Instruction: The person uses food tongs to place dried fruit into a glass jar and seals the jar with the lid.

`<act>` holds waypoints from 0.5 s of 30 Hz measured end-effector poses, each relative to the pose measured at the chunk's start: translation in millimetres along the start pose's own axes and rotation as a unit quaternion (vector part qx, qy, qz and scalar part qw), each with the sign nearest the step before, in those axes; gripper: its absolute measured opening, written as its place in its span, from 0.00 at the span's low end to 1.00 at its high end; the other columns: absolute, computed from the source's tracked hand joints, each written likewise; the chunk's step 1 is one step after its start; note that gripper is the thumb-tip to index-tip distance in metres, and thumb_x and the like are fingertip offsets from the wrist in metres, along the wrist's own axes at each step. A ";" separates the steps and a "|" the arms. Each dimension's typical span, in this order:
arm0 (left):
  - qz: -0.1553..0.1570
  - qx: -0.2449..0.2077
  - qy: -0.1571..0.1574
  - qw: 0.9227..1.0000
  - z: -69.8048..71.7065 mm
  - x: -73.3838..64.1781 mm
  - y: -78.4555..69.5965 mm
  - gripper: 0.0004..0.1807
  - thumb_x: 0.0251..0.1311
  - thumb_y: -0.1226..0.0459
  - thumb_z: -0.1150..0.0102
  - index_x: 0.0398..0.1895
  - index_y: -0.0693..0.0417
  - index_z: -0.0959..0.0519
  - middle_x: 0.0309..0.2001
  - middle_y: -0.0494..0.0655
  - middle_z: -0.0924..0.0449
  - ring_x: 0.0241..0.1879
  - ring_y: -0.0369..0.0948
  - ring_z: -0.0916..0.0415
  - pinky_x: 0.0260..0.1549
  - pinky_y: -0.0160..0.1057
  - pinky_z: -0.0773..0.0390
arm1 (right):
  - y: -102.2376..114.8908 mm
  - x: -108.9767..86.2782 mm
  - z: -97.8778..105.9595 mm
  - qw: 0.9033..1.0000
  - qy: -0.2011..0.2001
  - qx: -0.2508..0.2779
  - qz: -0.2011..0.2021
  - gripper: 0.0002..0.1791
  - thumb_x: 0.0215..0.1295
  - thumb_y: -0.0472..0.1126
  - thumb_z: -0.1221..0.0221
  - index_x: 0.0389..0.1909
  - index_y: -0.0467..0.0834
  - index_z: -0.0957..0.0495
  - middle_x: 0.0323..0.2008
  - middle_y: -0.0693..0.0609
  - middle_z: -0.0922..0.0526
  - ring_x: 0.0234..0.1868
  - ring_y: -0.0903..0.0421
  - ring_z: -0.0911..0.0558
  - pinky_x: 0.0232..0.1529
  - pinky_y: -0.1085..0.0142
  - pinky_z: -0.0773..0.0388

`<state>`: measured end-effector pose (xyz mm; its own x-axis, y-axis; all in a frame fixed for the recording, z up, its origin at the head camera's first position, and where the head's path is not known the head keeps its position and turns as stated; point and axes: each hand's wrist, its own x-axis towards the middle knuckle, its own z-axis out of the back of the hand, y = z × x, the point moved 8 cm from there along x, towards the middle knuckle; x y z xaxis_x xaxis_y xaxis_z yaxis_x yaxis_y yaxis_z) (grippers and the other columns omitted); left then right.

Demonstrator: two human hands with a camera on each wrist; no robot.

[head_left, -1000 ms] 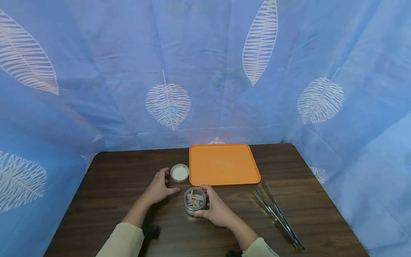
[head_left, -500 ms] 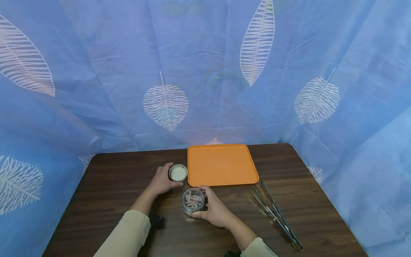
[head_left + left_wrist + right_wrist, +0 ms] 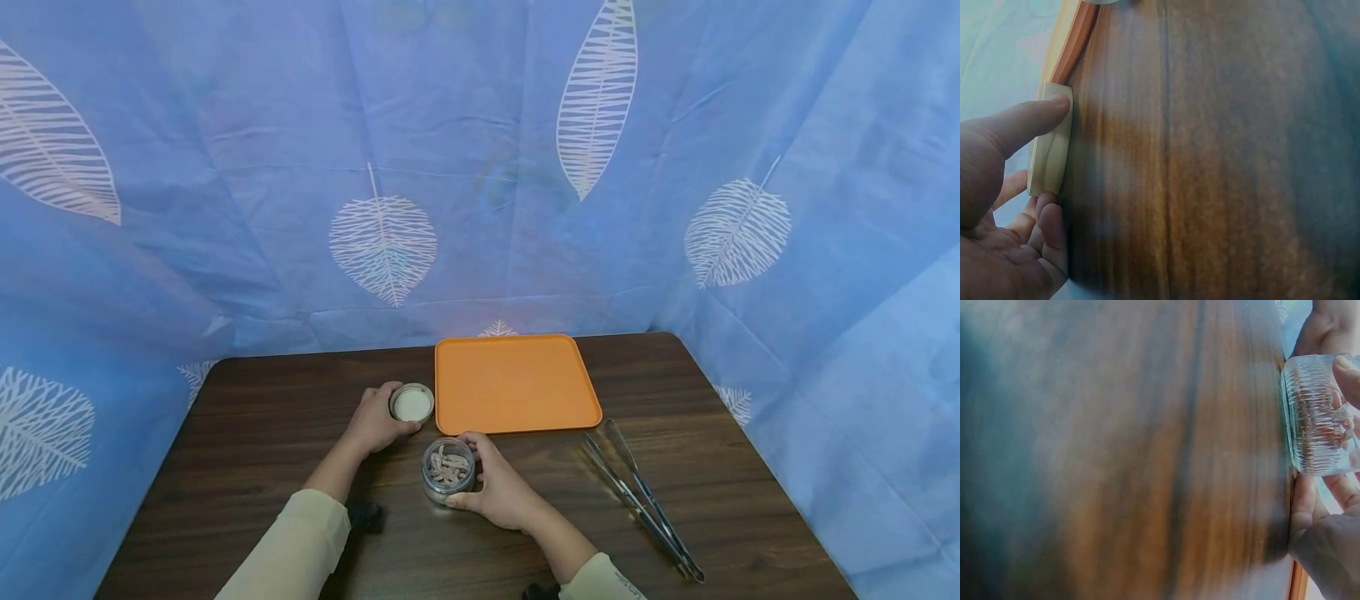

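Note:
My left hand holds a round jar lid by its edge, thumb at the near side and fingers at the far side. The lid's pale inner face is up. In the left wrist view, the thumb lies on the cream-coloured side of the lid. My right hand grips an uncovered, clear jar from the right; it stands upright on the table. Pale, strip-like pieces lie inside. The right wrist view shows the jar's ribbed wall with my thumb across it.
Behind the jar lies an orange tray, close to the lid's right side. Metal tongs rest at the right of the dark wooden table. A blue leaf-patterned cloth hangs round the back and sides.
My left hand has moved right and away from me to the lid, and its thumb and fingers have taken hold of the edge. My right hand keeps its grip on the jar.

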<state>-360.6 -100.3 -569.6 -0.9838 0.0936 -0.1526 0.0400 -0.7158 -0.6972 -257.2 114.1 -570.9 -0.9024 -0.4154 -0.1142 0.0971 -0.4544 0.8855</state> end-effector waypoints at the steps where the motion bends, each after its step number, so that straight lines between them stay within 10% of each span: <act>1: 0.000 -0.002 -0.002 1.000 0.3 -0.3 0.5 0.49 0.60 0.56 0.18 0.82 0.55 0.34 0.69 0.67 0.31 0.64 0.63 0.23 0.62 0.66 0.20 | -0.2 0.2 -0.2 1.000 0.000 -0.001 0.000 0.50 0.64 0.44 0.21 0.80 0.46 0.41 0.73 0.43 0.31 0.68 0.48 0.24 0.61 0.54 0.19; 15: -0.031 -0.016 -0.018 0.999 3.5 -23.1 12.6 0.50 0.57 0.56 0.16 0.79 0.58 0.34 0.68 0.68 0.32 0.62 0.62 0.23 0.60 0.67 0.20 | -0.9 -0.5 -1.3 1.000 -0.010 0.001 -0.002 0.54 0.63 0.45 0.21 0.83 0.45 0.44 0.77 0.41 0.34 0.70 0.46 0.25 0.64 0.47 0.19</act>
<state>-338.0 -113.9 -572.4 -0.9901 0.1130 -0.0836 -0.0169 -0.6862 -0.7272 -256.4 113.7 -572.3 -0.9112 -0.3974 -0.1090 0.0919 -0.4539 0.8863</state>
